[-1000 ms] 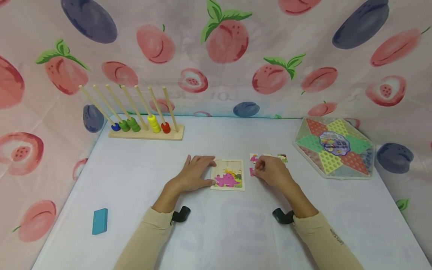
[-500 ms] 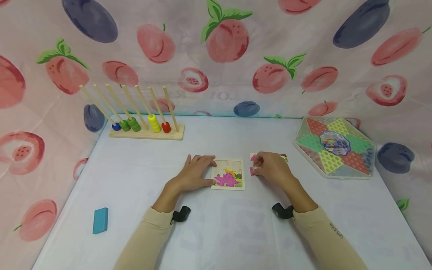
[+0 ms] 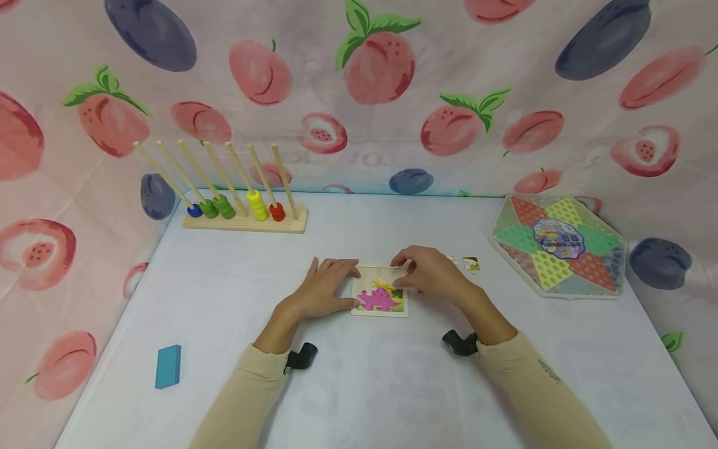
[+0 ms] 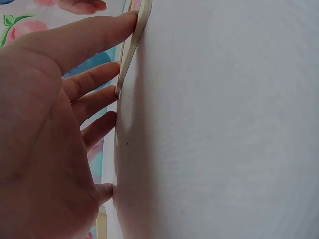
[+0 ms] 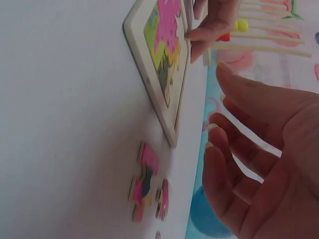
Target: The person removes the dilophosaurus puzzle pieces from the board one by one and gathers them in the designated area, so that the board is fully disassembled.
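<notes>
A small wooden puzzle board (image 3: 379,314) lies flat on the white table, with a partly assembled picture of a pink dinosaur (image 3: 377,300). My left hand (image 3: 321,289) rests at its left side, thumb and fingertips touching the frame. Over the board's right edge hovers my right hand (image 3: 434,274); in the right wrist view its fingers are bent loosely and a gap shows between thumb and fingertips, with nothing in it. Loose puzzle pieces (image 5: 149,160) in pink and dark green lie beside the board, mostly hidden under the right hand in the head view.
Farther right lies another puzzle piece (image 3: 471,264). A bead abacus (image 3: 244,222) with upright rods stands at the back left. At the back right sits a hexagonal game box (image 3: 558,246). A blue block (image 3: 167,366) lies front left. Fruit-patterned cloth hangs behind the table.
My right hand has moved left from the loose pieces to the board's right edge, and its fingers have spread apart. My left hand has stayed on the board.
</notes>
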`<state>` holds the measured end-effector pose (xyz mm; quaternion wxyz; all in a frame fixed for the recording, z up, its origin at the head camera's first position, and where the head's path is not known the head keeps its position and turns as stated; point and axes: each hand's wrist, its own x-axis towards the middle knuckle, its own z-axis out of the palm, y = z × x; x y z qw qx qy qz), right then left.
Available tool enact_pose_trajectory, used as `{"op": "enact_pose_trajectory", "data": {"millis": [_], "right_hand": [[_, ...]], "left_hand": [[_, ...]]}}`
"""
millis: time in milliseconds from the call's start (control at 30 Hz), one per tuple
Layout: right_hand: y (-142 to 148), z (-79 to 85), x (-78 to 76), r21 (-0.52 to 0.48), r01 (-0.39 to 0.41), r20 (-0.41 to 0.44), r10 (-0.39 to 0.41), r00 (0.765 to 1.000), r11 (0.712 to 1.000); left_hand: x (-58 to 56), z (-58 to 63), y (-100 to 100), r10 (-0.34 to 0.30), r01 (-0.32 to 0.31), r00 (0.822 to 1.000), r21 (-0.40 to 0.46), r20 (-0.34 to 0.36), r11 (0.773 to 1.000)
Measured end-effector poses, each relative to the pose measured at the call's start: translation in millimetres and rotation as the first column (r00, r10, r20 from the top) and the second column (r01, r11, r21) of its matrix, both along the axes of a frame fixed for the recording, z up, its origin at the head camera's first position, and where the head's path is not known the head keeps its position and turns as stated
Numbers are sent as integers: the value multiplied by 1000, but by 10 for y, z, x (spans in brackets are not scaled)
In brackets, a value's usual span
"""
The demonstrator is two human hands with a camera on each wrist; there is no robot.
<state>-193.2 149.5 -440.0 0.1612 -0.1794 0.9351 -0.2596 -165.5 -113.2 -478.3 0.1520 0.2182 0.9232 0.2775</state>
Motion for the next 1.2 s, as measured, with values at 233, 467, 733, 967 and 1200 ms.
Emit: {"op": "enact_pose_trajectory", "data": {"millis": [233, 467, 733, 967, 1200], "right_hand": [[-158, -24, 35, 21, -122, -4, 122, 993, 992], [-210, -100, 48, 7, -165, -1, 165, 986, 986], [-232, -156, 43, -18, -205, -12, 205, 979, 979], [-240, -168, 30, -49, -202, 26, 203, 979, 978], [-233, -174, 35, -70, -208, 47, 211, 976, 976]], "left_hand": [[-6, -6, -3, -4, 4, 1000, -4, -1, 1000], [-6, 2, -2, -3, 3, 1000, -2, 0, 1000], [-5, 4, -9, -10, 10, 1000, -6, -10, 1000], [-13, -18, -13, -8, 8, 1000, 3, -10, 1000], [-15, -31, -9, -5, 5, 1000, 2, -13, 1000]]}}
